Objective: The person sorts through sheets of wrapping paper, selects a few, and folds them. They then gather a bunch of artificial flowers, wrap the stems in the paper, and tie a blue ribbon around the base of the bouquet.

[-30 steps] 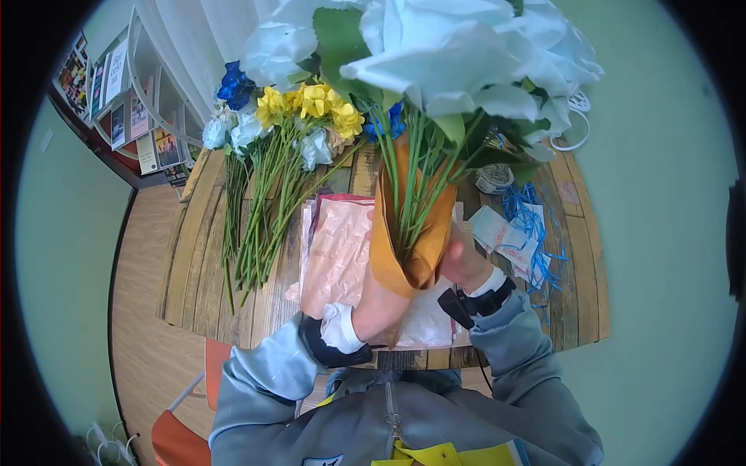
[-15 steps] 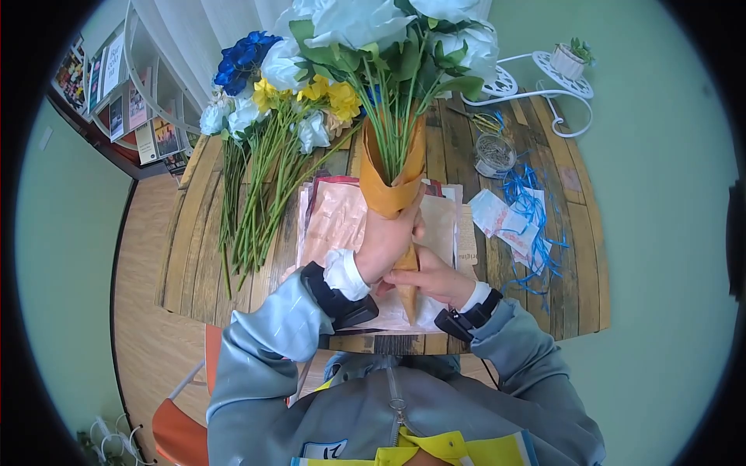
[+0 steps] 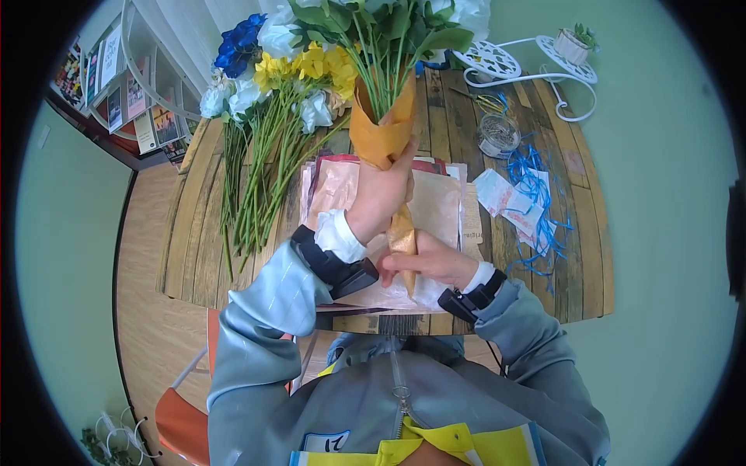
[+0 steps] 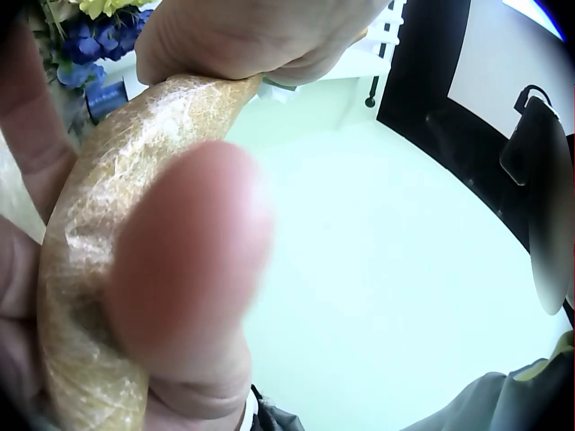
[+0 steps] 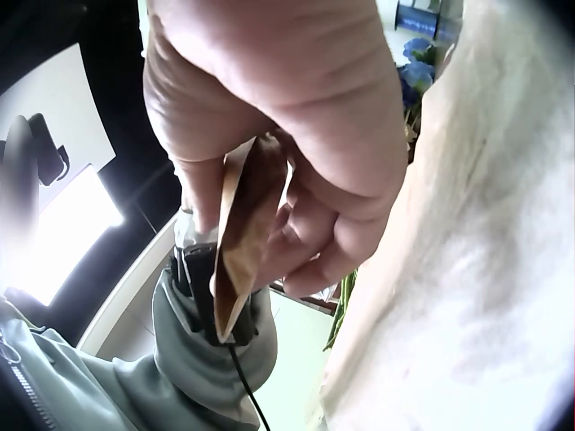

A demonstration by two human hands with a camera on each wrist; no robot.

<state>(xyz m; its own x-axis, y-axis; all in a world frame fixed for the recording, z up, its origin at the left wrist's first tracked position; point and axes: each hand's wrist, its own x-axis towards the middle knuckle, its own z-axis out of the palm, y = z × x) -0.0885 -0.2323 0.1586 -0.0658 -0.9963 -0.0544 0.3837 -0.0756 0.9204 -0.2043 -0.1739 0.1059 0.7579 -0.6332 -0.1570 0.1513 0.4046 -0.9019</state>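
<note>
A bouquet of pale blue-white flowers (image 3: 471,15) with green stems stands in an orange-brown paper wrap (image 3: 381,132). My left hand (image 3: 379,194) grips the wrap round its narrowed neck, just below the flared part. Lower down, my right hand (image 3: 435,260) pinches the wrap's tapering tail (image 3: 404,241) between thumb and fingers. In the left wrist view the crinkled paper (image 4: 90,224) runs between both hands, with the right thumb (image 4: 193,260) blurred in front. The right wrist view shows the folded paper end (image 5: 243,242) coming out under my right hand (image 5: 278,99).
Sheets of wrapping paper (image 3: 437,206) lie under my hands. Long-stemmed flowers (image 3: 264,179) lie on the left of the wooden table (image 3: 194,256). Blue ribbon strands (image 3: 536,198), a glass jar (image 3: 499,136) and a white metal stand (image 3: 489,62) are on the right.
The bouquet has moved farther away and slightly left, its flared wrap now higher in view. My left hand has come round the neck, and my right hand has shifted from the wrap's side to its tail.
</note>
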